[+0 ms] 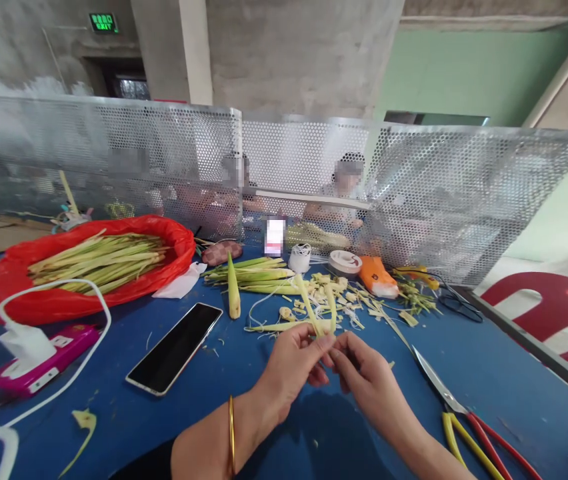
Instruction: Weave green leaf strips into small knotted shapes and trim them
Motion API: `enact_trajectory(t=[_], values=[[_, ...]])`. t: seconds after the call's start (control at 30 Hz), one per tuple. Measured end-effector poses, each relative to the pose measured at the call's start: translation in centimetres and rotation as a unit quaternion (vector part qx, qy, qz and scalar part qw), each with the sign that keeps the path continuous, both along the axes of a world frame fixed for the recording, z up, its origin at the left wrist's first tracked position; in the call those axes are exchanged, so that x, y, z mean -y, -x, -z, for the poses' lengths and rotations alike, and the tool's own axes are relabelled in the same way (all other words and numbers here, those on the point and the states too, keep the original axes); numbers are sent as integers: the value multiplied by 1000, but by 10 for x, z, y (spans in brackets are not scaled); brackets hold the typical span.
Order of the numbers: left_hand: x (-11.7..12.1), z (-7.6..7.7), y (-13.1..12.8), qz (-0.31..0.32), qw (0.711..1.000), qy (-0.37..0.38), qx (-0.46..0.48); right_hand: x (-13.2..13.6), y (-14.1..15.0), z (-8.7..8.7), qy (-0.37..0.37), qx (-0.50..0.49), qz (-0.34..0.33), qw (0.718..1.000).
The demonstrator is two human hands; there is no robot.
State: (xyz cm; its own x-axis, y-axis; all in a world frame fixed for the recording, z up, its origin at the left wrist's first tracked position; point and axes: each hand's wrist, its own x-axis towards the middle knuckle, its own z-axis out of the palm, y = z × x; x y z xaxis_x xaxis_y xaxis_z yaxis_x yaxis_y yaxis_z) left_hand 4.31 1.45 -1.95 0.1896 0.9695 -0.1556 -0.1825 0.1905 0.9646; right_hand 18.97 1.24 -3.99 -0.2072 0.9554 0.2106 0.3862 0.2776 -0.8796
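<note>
My left hand (291, 363), with a gold bangle at the wrist, is closed in a pinch on pale green plant-leaf strips (310, 303) that stick up in a V shape. Against its fingertips, my right hand (364, 370) is pinched at the strips' lower end, which the fingers hide. Just beyond the hands lie cut leaf scraps (321, 293) and a bundle of green stalks (259, 275). One pointed leaf shoot (233, 290) stands apart to the left. Scissors (439, 383) with red and yellow handles lie open on the right.
A black-screened phone (177, 347), a magenta power strip (47, 360) with a white plug, and a red plastic bag (4, 273) of stalks occupy the left. String (299, 258), a tape roll (345, 262) and an orange packet (378, 277) stand before a perforated metal screen (304, 153); people sit behind it.
</note>
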Motion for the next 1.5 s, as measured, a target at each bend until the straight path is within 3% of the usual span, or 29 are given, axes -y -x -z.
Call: enact_trajectory(t=[0.1,0.33,0.47,0.6,0.73,0.93,1.1,1.3,1.4,1.5], values=[[0,0,-1,24,1000,-1,-13,0,-1,2,4,0,-13,1000],[-6,4,1,-65,981,-122,-136,5,0,-2,24,-21,4,999],[-12,6,5,-85,978,-126,-141,10,2,-5,32,-25,2,999],[-13,3,7,-38,997,-47,-51,5,-1,-10,41,-39,-12,998],[-10,-5,7,21,1000,3,-17,-4,-5,-14,62,-114,25,991],[-3,-5,4,113,993,24,-18,-6,-2,-12,196,-283,8,939],[2,-3,2,120,988,92,-15,-2,2,-8,160,-278,15,947],[5,-7,0,122,988,85,-46,-6,4,0,97,-267,68,956],[6,-10,2,121,988,83,-50,-9,-4,-4,74,-160,90,980],[8,-13,3,128,988,68,-53,-9,-18,-18,-89,7,184,979]])
